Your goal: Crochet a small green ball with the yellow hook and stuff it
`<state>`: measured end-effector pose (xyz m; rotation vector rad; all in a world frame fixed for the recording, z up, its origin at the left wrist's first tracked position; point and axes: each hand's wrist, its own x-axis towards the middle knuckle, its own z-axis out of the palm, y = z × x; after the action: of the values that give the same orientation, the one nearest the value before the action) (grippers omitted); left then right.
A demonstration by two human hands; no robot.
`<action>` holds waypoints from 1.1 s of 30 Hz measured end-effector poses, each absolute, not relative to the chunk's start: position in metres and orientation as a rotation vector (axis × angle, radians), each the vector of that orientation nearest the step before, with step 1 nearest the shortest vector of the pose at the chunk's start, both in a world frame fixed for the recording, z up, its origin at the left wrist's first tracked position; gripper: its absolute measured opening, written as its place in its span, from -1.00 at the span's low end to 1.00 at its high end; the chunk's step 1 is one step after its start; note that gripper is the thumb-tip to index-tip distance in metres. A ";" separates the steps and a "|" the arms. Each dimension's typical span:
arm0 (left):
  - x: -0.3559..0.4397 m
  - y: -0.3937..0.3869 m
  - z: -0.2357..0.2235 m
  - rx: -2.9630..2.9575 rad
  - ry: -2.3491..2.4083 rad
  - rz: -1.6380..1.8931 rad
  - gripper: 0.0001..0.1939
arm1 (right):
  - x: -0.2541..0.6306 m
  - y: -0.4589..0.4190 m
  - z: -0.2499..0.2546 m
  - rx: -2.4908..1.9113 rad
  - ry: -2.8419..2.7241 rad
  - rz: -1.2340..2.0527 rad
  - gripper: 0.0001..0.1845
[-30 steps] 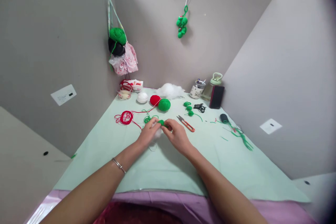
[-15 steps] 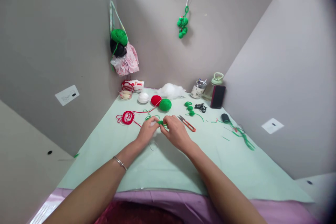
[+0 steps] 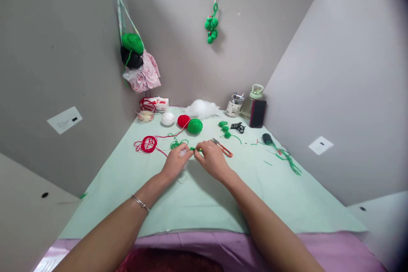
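My left hand (image 3: 175, 162) and my right hand (image 3: 211, 160) meet fingertip to fingertip above the table. Both are closed, pinching a small green crochet piece (image 3: 192, 149) that the fingers mostly cover. A tuft of white stuffing (image 3: 182, 153) shows inside my left hand. Just beyond the left fingers lies a loose tangle of green yarn (image 3: 175, 143). Orange-handled thread snips (image 3: 225, 149) rest close to my right hand. A thin loop of thread (image 3: 182, 178) lies under my left wrist. Whether the right fingers also hold a hook or needle is hidden.
Behind the hands sit a green yarn ball (image 3: 195, 126), a red yarn ball (image 3: 183, 121), a white ball (image 3: 168, 119) and fluffy stuffing (image 3: 202, 109). Red yarn (image 3: 148, 144) lies left. Small green crochet pieces (image 3: 227, 134), a phone (image 3: 258, 114) and a bottle (image 3: 251, 102) stand right.
The whole view has shifted as my head turned slightly. My hands stay together on the green crochet piece, which is now more covered by my fingertips.
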<state>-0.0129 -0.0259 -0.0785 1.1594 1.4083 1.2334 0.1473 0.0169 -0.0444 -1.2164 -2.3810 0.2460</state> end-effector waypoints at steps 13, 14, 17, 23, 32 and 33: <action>-0.112 0.085 0.015 1.054 1.282 1.627 -0.68 | 0.172 0.079 -0.009 -1.192 -2.498 0.490 -0.75; -0.114 0.100 0.016 1.087 1.312 1.605 -0.64 | 0.171 0.092 -0.004 -1.195 -2.493 0.485 -0.75; -0.111 0.144 0.009 1.215 1.393 1.448 -0.58 | 0.158 0.137 0.005 -1.207 -2.489 0.491 -0.79; -0.096 0.228 -0.008 1.409 1.499 1.137 -0.61 | 0.107 0.234 0.003 -1.265 -2.475 0.428 -0.78; -0.080 0.290 -0.047 1.489 1.606 0.930 -0.60 | 0.061 0.327 -0.054 -1.354 -2.507 0.453 -0.57; -0.081 0.292 -0.050 1.484 1.599 0.922 -0.60 | 0.060 0.333 -0.059 -1.346 -2.524 0.473 -0.57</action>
<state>-0.0811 0.2923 -0.0498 1.4838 1.5993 0.9215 0.0596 0.3326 -0.0587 -1.3456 -2.5239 0.4729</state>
